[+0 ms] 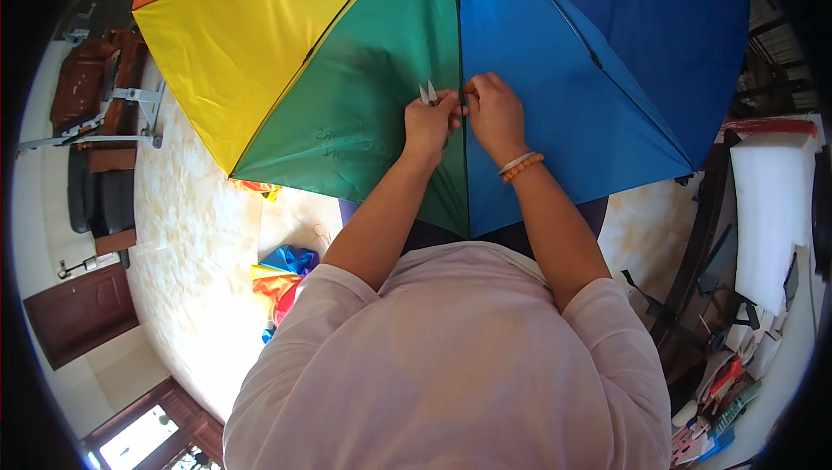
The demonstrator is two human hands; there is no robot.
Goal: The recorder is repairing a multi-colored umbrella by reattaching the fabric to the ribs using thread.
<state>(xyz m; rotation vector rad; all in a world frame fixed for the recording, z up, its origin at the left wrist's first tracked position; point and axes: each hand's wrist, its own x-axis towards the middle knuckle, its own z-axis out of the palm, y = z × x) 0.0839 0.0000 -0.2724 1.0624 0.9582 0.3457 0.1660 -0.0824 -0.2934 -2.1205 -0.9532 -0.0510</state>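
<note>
An open rainbow umbrella spreads before me, its inner side with the dark ribs facing me. Both hands meet at the middle rib, where the green and blue panels join. My left hand is closed around a small pair of scissors, whose two blades point up, slightly apart. Its fingertips are also close to the rib. Just beside it, my right hand, with bracelets at the wrist, pinches at the rib. Whether thread or cloth lies between those fingertips is too small to tell.
Bunched rainbow cloth lies on the pale floor at the left. Exercise equipment stands beyond it, near a brown door. On the right are a white foam-like block and a pile of assorted items.
</note>
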